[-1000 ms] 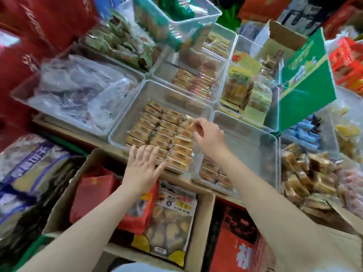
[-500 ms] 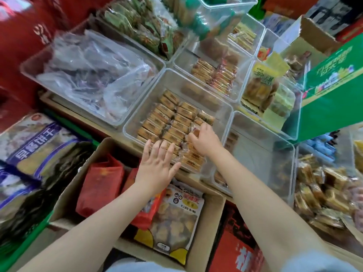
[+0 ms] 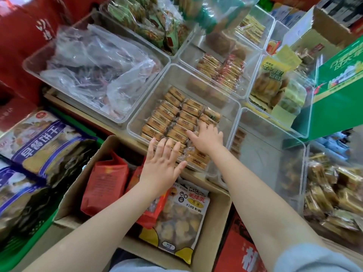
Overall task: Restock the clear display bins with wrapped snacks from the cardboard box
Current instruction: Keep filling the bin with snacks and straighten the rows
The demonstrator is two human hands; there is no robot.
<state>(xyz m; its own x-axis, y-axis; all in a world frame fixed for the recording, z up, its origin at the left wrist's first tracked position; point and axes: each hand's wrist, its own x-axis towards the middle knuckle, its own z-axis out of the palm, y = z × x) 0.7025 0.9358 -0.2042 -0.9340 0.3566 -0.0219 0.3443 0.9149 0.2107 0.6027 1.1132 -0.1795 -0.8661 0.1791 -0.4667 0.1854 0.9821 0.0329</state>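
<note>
A green carton [image 3: 337,95] stands right; purple-labelled biscuit bags [image 3: 39,142] lie left.

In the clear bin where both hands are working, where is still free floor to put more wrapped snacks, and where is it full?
In the center bin, bare floor remains along the far wall and down the right side, beside the right hand. The wrapped snacks crowd the near left part, under the left hand. The neighbouring right bin looks mostly bare.

You are working in bright, even light with soft, faint shadows. Pale glare sits on the clear plastic display bins [image 3: 233,107] and the crinkled transparent plastic bag [image 3: 98,61]. Straight edges bow toward the corners. The far bins and the right-side heap of wrapped golden snacks [image 3: 334,193] are blurred.
</note>
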